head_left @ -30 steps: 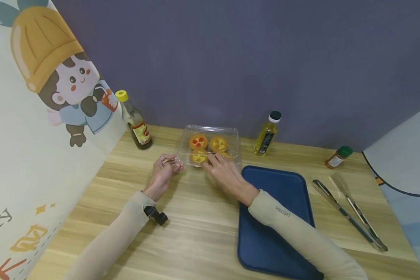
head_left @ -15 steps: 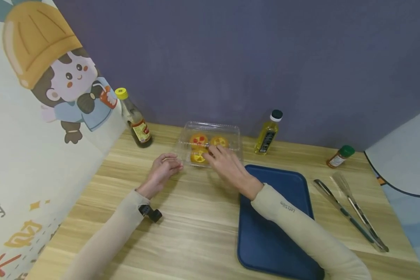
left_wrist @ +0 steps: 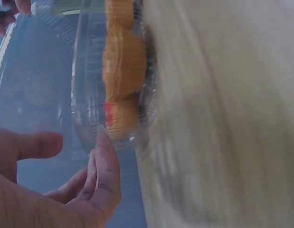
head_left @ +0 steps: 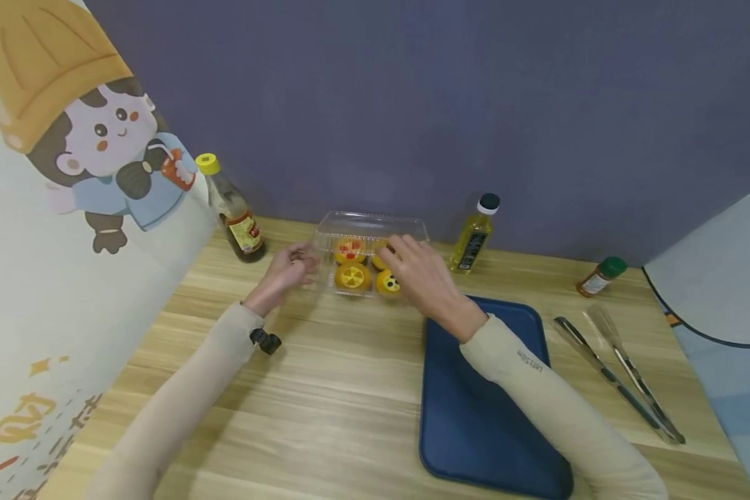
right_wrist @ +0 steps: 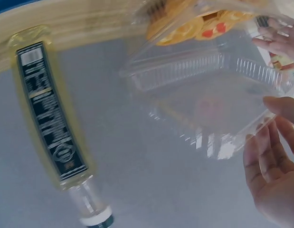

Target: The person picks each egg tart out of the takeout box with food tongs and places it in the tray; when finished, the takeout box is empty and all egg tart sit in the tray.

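Observation:
A clear plastic clamshell box point(left_wrist: 80, 99) holds several round orange tarts point(head_left: 353, 276) with fruit-like tops, one marked with red pieces. Its lid point(right_wrist: 208, 104) is tilted up toward the dark wall. My right hand point(head_left: 421, 274) pinches the lid's front edge between thumb and fingers, as the right wrist view shows. At the box's left side is my left hand point(head_left: 285, 271). In the left wrist view its straight forefinger point(left_wrist: 106, 161) reaches the box's side wall, while the thumb stands apart from it.
A dark sauce bottle point(head_left: 240, 222) with a yellow cap stands left of the box, an oil bottle point(head_left: 473, 236) to its right. A blue tray point(head_left: 475, 423) lies beneath my right forearm. Farther right are a spice jar point(head_left: 600, 276) and metal tongs point(head_left: 612, 375).
My right hand has moved up and back, raising the lid from low over the tarts to a steep tilt. My left hand has shifted slightly away from me along the box's left side.

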A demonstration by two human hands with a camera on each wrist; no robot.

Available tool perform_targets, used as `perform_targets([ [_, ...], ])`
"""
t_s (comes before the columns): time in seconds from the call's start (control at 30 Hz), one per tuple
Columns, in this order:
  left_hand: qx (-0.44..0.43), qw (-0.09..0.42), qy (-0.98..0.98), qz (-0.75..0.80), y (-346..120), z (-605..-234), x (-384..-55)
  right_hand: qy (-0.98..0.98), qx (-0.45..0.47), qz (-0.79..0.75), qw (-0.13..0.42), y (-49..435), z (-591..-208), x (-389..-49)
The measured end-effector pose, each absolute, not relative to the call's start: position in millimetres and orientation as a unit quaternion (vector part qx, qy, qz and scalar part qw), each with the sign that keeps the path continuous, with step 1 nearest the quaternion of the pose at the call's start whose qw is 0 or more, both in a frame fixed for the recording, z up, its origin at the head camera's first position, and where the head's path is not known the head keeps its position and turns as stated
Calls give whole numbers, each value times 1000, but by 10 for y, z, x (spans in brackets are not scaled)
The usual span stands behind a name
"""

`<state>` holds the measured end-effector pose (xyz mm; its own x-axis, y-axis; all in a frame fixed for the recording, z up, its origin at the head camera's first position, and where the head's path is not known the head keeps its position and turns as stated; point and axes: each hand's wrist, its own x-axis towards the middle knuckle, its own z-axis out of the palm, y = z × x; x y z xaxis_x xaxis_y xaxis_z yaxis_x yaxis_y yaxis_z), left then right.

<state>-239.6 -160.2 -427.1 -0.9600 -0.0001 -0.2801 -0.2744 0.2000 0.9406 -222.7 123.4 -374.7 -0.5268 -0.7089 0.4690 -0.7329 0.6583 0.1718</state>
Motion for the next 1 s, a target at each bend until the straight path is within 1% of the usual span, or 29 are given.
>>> perform_targets([
  [0.27,-52,126,783,607,-1609,-4254,-2565,-872,386,78,291,1450,-3675,-2312],
  [0.47,-37,148,791,592,-1664,-4225,-2617,-875,362,130,294,1613,-3641,-2350],
  [0.73,-19,156,794,587,-1724,-4213,-2534,-892,315,172,273,1789,-3575,-2387],
  [1.0,-9,180,802,569,-1833,-4238,-2287,-887,284,290,219,1861,-3554,-2422],
])
